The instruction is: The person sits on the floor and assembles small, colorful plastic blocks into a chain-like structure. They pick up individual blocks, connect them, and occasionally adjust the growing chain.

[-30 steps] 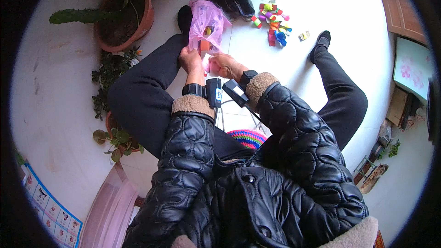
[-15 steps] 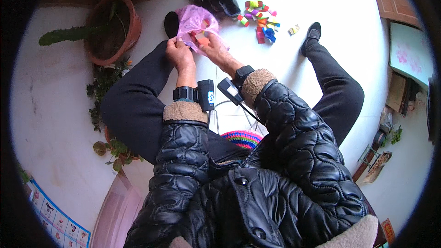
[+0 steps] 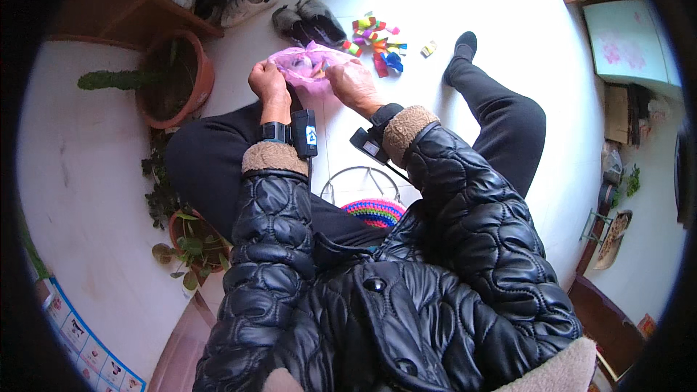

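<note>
— Pink plastic bag (image 3: 311, 65): how many, and where?
— One, held up above the knees, just short of the pile of coloured blocks (image 3: 376, 40) on the floor.
— The hands?
— Two. Left hand (image 3: 268, 81) is closed on the bag's left edge, right hand (image 3: 350, 81) on its right edge.
— Beside the pile?
— One pair of dark slippers (image 3: 311, 18) to its left; one cactus pot (image 3: 178, 76) further left.

A crumpled, translucent pink plastic bag (image 3: 308, 67) is held stretched open above the white floor.
</note>
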{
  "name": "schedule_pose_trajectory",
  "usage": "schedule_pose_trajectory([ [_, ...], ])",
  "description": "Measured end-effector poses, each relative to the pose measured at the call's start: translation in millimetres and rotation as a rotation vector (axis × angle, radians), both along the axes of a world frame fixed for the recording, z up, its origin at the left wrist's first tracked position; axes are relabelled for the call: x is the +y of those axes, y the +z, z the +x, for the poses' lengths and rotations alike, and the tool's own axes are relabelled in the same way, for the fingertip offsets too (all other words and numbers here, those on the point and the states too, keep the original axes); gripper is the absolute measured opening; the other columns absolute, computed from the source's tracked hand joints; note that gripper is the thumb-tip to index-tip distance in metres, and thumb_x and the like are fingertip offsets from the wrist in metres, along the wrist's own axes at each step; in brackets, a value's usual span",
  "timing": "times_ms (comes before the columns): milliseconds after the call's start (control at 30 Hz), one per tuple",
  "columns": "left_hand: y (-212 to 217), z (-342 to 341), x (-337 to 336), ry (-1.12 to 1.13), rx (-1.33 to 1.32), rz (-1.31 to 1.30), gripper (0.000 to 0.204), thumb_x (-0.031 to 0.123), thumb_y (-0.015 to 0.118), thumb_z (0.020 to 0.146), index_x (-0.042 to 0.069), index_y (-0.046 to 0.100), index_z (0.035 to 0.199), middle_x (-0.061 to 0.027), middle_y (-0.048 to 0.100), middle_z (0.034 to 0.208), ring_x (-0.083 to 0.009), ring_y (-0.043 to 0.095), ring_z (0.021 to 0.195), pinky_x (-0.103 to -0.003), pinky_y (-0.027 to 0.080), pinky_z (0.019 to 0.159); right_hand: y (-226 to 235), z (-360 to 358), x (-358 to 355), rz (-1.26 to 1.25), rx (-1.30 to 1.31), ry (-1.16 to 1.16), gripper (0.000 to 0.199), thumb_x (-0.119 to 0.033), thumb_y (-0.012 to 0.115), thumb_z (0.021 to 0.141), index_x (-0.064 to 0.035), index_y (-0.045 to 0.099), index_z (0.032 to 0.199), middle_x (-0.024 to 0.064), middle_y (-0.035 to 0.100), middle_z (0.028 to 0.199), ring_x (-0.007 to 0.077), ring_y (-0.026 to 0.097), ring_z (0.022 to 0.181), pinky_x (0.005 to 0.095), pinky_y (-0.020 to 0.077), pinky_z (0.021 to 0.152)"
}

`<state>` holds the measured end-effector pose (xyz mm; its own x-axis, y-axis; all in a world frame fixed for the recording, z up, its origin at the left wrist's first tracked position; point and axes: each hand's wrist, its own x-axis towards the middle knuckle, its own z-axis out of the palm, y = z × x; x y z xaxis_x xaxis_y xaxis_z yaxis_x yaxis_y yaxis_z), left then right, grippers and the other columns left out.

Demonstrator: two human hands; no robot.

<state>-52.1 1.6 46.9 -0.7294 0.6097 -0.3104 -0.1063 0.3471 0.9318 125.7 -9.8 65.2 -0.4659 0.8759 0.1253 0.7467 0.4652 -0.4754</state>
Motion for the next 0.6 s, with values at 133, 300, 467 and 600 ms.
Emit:
schedule_pose_trajectory([
  [133,0,11,3,-0.044,0.004,0.036,0.013,0.008,0.056,0.084,-0.003,0.061,0.08,-0.0072,0.063,0.076,-0.0145,0.057,0.067,-0.029,0.047,0.064,28,2,9,0.048,-0.191,0.016,0.019,-0.013,0.047,0.079,-0.0123,0.066,0.077,0.0123,0.062,0.066,0.0275,0.063,0.068,0.0395,0.0442,0.08],
  [300,5,-1,0,-0.011,0.087,0.059,0.012,0.007,0.055,0.083,-0.003,0.061,0.082,-0.0083,0.064,0.078,-0.0154,0.058,0.07,-0.029,0.047,0.068,39,-5,16,0.029,-0.062,0.148,0.017,-0.014,0.05,0.083,-0.0094,0.066,0.082,0.0145,0.062,0.07,0.0285,0.063,0.069,0.0396,0.0497,0.066],
  [467,8,-13,-4,0.087,0.128,0.078,0.013,0.007,0.054,0.084,-0.003,0.061,0.082,-0.0064,0.063,0.076,-0.014,0.057,0.067,-0.027,0.047,0.065,33,-15,21,0.165,0.041,0.167,0.018,-0.015,0.048,0.082,-0.0082,0.064,0.077,0.013,0.063,0.068,0.0275,0.064,0.069,0.0394,0.047,0.074],
  [600,7,-14,-8,0.064,0.151,0.077,0.012,0.007,0.054,0.085,-0.002,0.062,0.083,-0.0027,0.06,0.072,-0.0091,0.053,0.062,-0.025,0.045,0.056,20,-34,14,-0.073,-0.202,0.241,0.016,-0.012,0.045,0.079,-0.0058,0.059,0.082,0.0102,0.062,0.068,0.0266,0.062,0.063,0.0382,0.0465,0.074],
])
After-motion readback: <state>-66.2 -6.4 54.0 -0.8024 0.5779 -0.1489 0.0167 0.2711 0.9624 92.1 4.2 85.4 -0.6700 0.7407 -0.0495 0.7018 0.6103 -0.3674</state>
